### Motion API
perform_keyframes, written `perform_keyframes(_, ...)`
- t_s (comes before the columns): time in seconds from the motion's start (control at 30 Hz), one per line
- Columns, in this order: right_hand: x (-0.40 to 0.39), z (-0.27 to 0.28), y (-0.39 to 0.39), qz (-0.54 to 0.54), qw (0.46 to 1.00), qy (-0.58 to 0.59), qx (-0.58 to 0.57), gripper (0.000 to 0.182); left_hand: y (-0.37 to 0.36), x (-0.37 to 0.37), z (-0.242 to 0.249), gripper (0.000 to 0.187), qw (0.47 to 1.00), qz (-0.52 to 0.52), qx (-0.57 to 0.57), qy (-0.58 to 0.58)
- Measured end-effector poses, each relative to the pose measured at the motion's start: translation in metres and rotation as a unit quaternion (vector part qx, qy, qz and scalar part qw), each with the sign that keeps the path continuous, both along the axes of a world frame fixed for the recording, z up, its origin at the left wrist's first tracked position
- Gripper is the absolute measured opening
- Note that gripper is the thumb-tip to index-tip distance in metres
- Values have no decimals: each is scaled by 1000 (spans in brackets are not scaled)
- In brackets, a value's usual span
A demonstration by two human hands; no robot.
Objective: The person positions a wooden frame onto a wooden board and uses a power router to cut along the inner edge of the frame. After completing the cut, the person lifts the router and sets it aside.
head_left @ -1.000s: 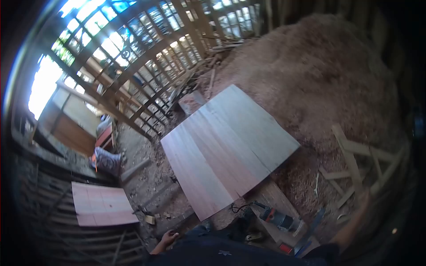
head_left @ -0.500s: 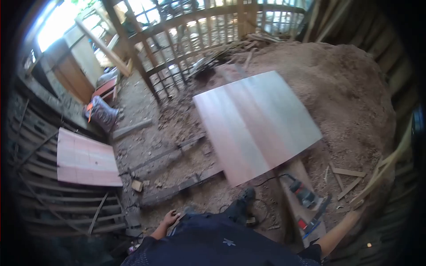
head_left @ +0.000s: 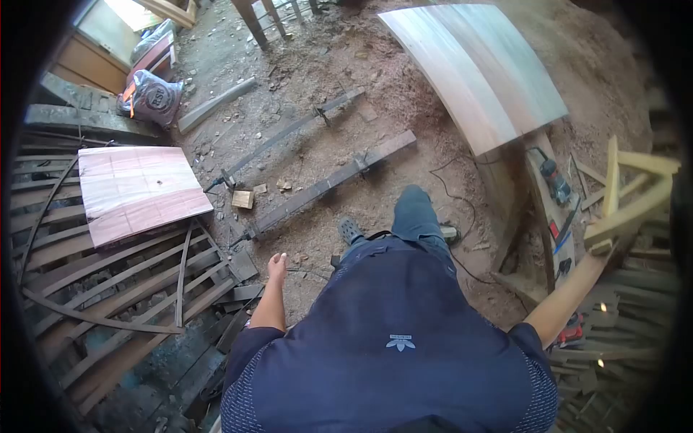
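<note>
At my right side, my right hand [head_left: 600,249] is closed around one end of a triangular frame of pale wooden strips [head_left: 639,200]. Its pointed corner reaches up and to the right, and the grip partly hides behind the wood. My left hand [head_left: 277,265] hangs low beside my body over the dirt floor. It seems to hold nothing, its fingers loosely bent and apart. Beyond my right arm, a corded power tool [head_left: 556,182] lies on a plank bench. Behind that bench rests a wide wooden panel [head_left: 480,68].
Two long bar clamps [head_left: 336,171] lie on the chip-strewn floor near a small wood block [head_left: 242,199]. A smaller panel [head_left: 144,191] rests on slats at left. A plastic sack [head_left: 153,97] stands at the back left. A cable [head_left: 473,209] runs near my feet.
The view has tilted down, showing more of my torso and legs. My right hand has raised the triangular frame, which now shows more fully. The left hand still hangs at my side.
</note>
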State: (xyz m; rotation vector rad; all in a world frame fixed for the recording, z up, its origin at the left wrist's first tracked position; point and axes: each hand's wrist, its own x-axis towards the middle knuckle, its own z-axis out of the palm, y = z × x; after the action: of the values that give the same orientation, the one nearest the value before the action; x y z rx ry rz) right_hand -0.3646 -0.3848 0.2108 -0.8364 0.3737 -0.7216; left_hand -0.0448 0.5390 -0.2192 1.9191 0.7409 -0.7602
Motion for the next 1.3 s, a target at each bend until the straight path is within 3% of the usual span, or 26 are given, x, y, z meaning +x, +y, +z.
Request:
perform_keyframes(0.07,16,5,38,-156,976,130,-77,51,19,-8,-41,63,999,-18,31,32)
perform_keyframes(0.13,11,-16,33,-26,986,165,-7,57,-8,-6,-17,63,996,1,-1,84)
perform_keyframes(0.17,22,-28,40,-90,961,261,-21,60,-30,9,-8,64,991,23,-28,132)
perform_keyframes(0.2,44,-38,59,-157,922,353,-31,62,-35,15,-36,64,989,5,-61,135)
perform_keyframes(0.23,91,-44,104,-318,884,337,-68,61,-49,23,-48,64,988,-17,-68,136)
perform_keyframes(0.3,151,-21,153,-323,847,413,-82,54,-77,33,-60,65,986,-20,-143,83)
perform_keyframes(0.37,166,-47,147,-322,839,411,-153,49,-102,58,-52,67,985,-45,-145,80)
perform_keyframes(0.43,185,-67,156,-331,843,386,-177,49,-127,93,-23,67,970,-219,-103,-1)
perform_keyframes(0.47,194,-76,162,-335,844,362,-212,49,-145,107,3,67,969,-229,-96,-11)
perform_keyframes(0.57,223,-95,178,-337,835,376,-222,51,-171,165,0,67,963,-234,-133,-33)
perform_keyframes(0.63,236,-107,191,-339,745,513,-259,55,-212,190,60,58,967,-242,-80,-33)
perform_keyframes(0.7,254,-105,209,-319,711,573,-254,59,-236,225,61,55,949,-267,-104,-128)
perform_keyframes(0.8,276,-94,231,-280,712,604,-226,65,-318,254,134,62,894,-290,-156,-302)
perform_keyframes(0.9,290,-121,237,-261,705,611,-250,70,-416,266,241,75,766,-375,-76,-516)
perform_keyframes(1.0,318,-126,253,-253,675,645,-252,72,-494,300,291,85,631,-465,-97,-613)
perform_keyframes(1.07,337,-138,264,-255,688,640,-228,73,-544,328,304,96,561,-550,-97,-611)
perform_keyframes(1.1,350,-145,268,-256,700,632,-213,74,-568,344,301,96,552,-560,-104,-609)
perform_keyframes(1.2,393,-168,276,-261,698,640,-183,75,-628,395,271,101,475,-671,-92,-561)
perform_keyframes(1.27,428,-177,286,-270,693,652,-147,75,-649,432,239,98,565,-736,-115,-356)
perform_keyframes(1.3,448,-181,286,-265,694,656,-132,75,-657,449,242,98,556,-744,-120,-350)
